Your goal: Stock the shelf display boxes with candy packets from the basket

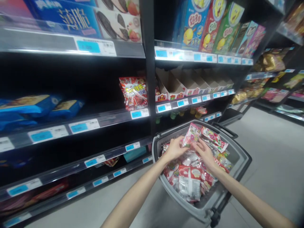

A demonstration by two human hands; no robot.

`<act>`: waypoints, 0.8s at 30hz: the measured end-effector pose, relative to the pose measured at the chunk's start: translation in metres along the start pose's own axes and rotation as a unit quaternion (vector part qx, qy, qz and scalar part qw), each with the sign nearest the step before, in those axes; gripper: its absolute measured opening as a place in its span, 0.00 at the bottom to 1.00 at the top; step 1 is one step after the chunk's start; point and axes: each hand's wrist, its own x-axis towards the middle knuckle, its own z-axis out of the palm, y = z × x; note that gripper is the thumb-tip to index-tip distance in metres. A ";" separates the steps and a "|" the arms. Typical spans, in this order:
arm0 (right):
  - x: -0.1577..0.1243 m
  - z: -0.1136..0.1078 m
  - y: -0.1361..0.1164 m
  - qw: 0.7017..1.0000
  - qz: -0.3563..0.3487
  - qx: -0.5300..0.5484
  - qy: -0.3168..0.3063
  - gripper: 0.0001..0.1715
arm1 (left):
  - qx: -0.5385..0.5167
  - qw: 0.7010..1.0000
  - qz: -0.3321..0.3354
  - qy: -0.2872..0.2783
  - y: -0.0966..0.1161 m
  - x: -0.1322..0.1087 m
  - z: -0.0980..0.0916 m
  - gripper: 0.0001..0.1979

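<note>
Both of my hands are over a grey shopping basket [238, 167] heaped with small candy bags. A pink candy bag [192, 132] stands tilted upward between them. My left hand [176, 148] grips its left edge, fingers closed. At its lower right edge, the bent fingers of my right hand [203, 152] pinch the same bag. Beside it lies a red and white candy bag [211, 136]. Lower in the heap, a bag with a silver back [190, 182] shows. Part of the heap is hidden beneath my hands and forearms.
Dark shelves with price labels [177, 103] run along the left and back. Open cardboard display boxes [174, 87] line the middle shelf, beside a red snack bag [134, 92]. Boxed snacks [193, 25] stand above. Grey floor [273, 142] extends to the right of the basket.
</note>
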 end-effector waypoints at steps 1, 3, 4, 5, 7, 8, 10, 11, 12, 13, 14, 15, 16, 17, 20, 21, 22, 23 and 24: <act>0.000 0.000 0.000 1.000 0.002 0.000 -0.002 0.44 | -0.001 1.000 0.003 -0.002 0.000 0.000 0.000 0.21; 0.000 0.001 0.002 1.000 -0.001 -0.004 -0.001 0.48 | -0.002 1.000 0.009 -0.003 -0.001 0.000 0.000 0.20; 0.001 0.001 0.003 1.000 -0.004 -0.006 0.001 0.49 | -0.002 1.000 0.012 -0.003 -0.001 0.000 -0.001 0.20; 0.002 0.001 0.004 1.000 -0.009 -0.008 0.001 0.49 | -0.001 1.000 0.015 -0.004 -0.001 0.000 -0.001 0.19; 0.003 0.000 0.006 1.000 -0.027 -0.011 -0.011 0.47 | 0.003 1.000 0.022 -0.006 -0.001 -0.001 -0.002 0.17; 0.002 0.000 0.006 0.999 -0.037 -0.011 -0.021 0.45 | 0.007 1.000 0.026 -0.008 -0.001 -0.001 -0.002 0.16; 0.001 0.000 0.005 0.998 -0.055 -0.007 -0.041 0.42 | 0.020 0.999 0.033 -0.011 -0.001 -0.001 -0.002 0.15; 0.001 0.000 0.004 0.997 -0.060 -0.004 -0.047 0.40 | 0.029 0.999 0.036 -0.013 -0.002 -0.001 -0.002 0.16; 0.000 -0.001 0.003 0.997 -0.062 -0.002 -0.051 0.39 | 0.040 0.998 0.041 -0.016 -0.003 0.000 -0.002 0.16; -0.001 -0.001 0.002 0.997 -0.061 -0.003 -0.053 0.39 | 0.052 0.997 0.047 -0.020 -0.004 0.000 -0.001 0.17; -0.001 -0.001 0.002 0.997 -0.060 -0.006 -0.054 0.38 | 0.064 0.996 0.055 -0.027 -0.006 0.000 0.000 0.18; -0.001 -0.001 0.001 0.997 -0.059 -0.009 -0.054 0.37 | 0.078 0.994 0.065 -0.036 -0.008 0.000 0.000 0.19; -0.001 -0.001 0.002 0.997 -0.059 -0.012 -0.052 0.35 | 0.094 0.992 0.075 -0.047 -0.010 0.000 0.001 0.20; 0.000 -0.001 0.002 0.997 -0.057 -0.015 -0.050 0.34 | 0.112 0.988 0.084 -0.058 -0.012 0.000 0.002 0.22; 0.000 -0.002 0.004 0.998 -0.043 -0.009 -0.041 0.32 | 0.175 0.975 0.103 -0.087 -0.016 0.000 0.004 0.25; 0.000 -0.002 0.004 0.999 -0.034 -0.004 -0.040 0.32 | 0.195 0.970 0.108 -0.095 -0.017 -0.001 0.004 0.26; 0.001 -0.002 0.003 0.999 -0.024 0.001 -0.041 0.33 | 0.212 0.965 0.114 -0.102 -0.017 -0.001 0.004 0.26; 0.001 -0.003 0.002 0.999 -0.014 0.006 -0.041 0.34 | 0.227 0.961 0.119 -0.109 -0.016 -0.001 0.004 0.27; 0.001 -0.003 -0.001 0.999 -0.006 0.006 -0.042 0.35 | 0.238 0.956 0.124 -0.115 -0.015 -0.002 0.004 0.27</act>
